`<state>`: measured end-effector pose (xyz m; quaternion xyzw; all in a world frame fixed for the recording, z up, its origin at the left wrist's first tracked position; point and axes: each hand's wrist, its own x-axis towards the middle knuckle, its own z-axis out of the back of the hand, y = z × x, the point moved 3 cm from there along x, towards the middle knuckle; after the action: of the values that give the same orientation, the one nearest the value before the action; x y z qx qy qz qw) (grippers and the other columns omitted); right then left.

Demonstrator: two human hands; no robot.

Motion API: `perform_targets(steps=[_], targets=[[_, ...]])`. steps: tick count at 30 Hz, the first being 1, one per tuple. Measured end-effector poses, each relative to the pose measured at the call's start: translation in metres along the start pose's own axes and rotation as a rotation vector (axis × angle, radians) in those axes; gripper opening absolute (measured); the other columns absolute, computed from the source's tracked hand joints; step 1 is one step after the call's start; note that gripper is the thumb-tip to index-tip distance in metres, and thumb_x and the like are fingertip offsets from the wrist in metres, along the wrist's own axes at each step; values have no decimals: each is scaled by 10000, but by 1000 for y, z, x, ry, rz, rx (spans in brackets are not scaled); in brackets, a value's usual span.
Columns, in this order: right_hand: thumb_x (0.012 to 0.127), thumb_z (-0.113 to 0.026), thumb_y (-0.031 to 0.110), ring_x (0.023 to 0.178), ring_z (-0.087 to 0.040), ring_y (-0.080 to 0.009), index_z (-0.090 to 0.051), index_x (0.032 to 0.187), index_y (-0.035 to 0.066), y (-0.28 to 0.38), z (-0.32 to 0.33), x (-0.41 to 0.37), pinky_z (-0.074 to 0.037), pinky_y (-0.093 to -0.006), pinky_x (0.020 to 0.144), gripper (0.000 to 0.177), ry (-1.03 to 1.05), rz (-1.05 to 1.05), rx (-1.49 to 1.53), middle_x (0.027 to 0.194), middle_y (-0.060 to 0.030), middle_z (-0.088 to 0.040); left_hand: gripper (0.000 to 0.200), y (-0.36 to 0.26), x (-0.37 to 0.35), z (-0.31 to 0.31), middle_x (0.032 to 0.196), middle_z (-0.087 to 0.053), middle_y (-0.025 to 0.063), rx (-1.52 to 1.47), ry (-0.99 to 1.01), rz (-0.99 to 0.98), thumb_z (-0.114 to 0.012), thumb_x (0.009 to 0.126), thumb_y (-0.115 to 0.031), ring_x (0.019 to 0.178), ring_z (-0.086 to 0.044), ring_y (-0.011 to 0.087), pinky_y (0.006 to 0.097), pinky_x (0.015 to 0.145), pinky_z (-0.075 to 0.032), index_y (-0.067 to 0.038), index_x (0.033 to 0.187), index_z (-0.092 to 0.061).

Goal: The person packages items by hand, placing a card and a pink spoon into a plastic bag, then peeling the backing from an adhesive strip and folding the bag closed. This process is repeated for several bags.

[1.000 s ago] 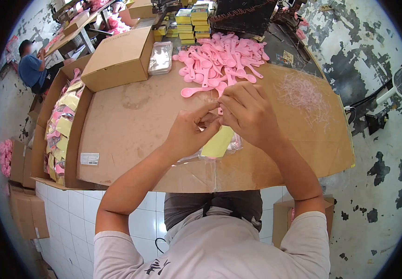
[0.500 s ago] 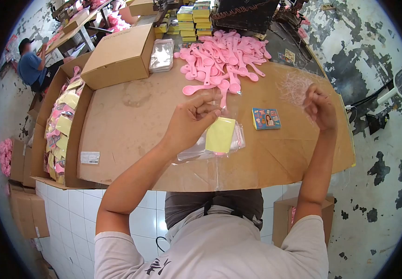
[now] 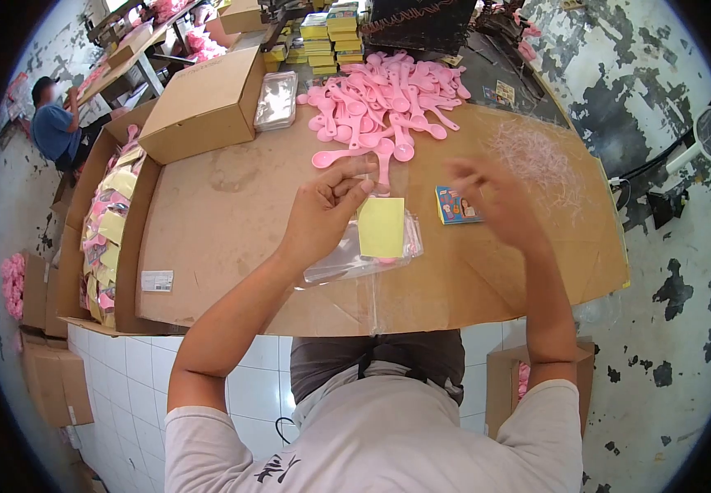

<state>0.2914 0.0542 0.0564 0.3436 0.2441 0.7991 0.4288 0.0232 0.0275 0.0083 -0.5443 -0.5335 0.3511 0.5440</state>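
My left hand [image 3: 328,207] is closed in a pinch on the top of a clear plastic bag, with a yellow card [image 3: 381,228] inside it. Some pink shows at the card's lower edge. Beneath lie flat clear bags [image 3: 332,261] on the cardboard. My right hand [image 3: 495,201], blurred by motion, hovers beside a small stack of blue printed cards [image 3: 452,207] and partly covers it; its fingers are too smeared to read. Beyond both hands is a heap of pink spoons [image 3: 388,94].
An open carton [image 3: 146,193] of packed bags stands at the left, beside a closed cardboard box [image 3: 199,107] and a pack of clear bags [image 3: 276,100]. Plastic strips [image 3: 536,160] lie at the right. A seated person [image 3: 55,127] is at far left.
My right hand has moved left from above the plastic strips to the blue card stack. My left hand still pinches the bag with the yellow card, which now hangs straighter.
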Motion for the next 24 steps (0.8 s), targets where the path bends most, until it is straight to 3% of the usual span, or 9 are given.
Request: perform_targets(steps=[2, 5, 8, 12, 18, 21, 24], targets=[[949, -690, 95, 920, -678, -163, -666, 1185, -14, 35, -32, 4, -534, -323, 797, 260, 137, 105, 112, 1030, -87, -706, 293, -2, -1, 0, 1104, -741, 89, 56, 1, -11, -612, 1041, -94, 977, -684, 98, 244, 839, -553, 26, 1309, -622], [972, -677, 70, 916, -651, -100, -659, 1168, -30, 30, -58, 18, -517, -264, 765, 221, 276, -40, 451, 1013, -65, -694, 271, -1, -2, 2, 1107, -740, 90, 53, -13, 16, -614, 1041, -99, 982, -684, 101, 249, 828, -562, 24, 1282, -638], [979, -666, 36, 925, -631, -76, -654, 1156, -31, 13, -64, 31, -503, -233, 759, 189, 317, -24, 624, 1010, -49, -682, 268, -3, 0, 4, 1102, -743, 87, -7, -6, 39, -622, 1039, -112, 969, -682, 99, 260, 819, -574, 23, 1268, -652], [989, -653, 31, 914, -637, -81, -663, 1149, -31, 6, -62, 29, -508, -239, 783, 172, 238, -66, 651, 1007, -33, -686, 252, 4, 1, 9, 1090, -747, 85, 124, 40, 68, -634, 1033, -115, 953, -683, 98, 275, 819, -590, 23, 1237, -686], [979, -636, 0, 923, -647, -90, -689, 1130, -24, -2, -65, 24, -526, -261, 831, 162, 172, -106, 717, 1023, -23, -705, 233, 2, -1, 4, 1074, -747, 79, 79, -32, 32, -625, 1029, -78, 943, -681, 100, 274, 823, -583, 21, 1223, -708], [965, -631, -13, 928, -649, -96, -708, 1112, -21, -7, -62, 23, -531, -273, 840, 166, 189, -112, 660, 1028, -18, -711, 234, 0, -3, 8, 1130, -742, 76, 265, 61, -81, -625, 1026, -72, 999, -675, 112, 275, 874, -574, 12, 1227, -711], [958, -637, 2, 927, -649, -100, -730, 1087, -20, -4, -54, 21, -532, -284, 842, 161, 207, -144, 578, 1021, -25, -712, 252, -2, -3, 8, 1146, -740, 82, 239, 107, -59, -625, 1023, -71, 1011, -674, 118, 286, 905, -565, 17, 1245, -706]])
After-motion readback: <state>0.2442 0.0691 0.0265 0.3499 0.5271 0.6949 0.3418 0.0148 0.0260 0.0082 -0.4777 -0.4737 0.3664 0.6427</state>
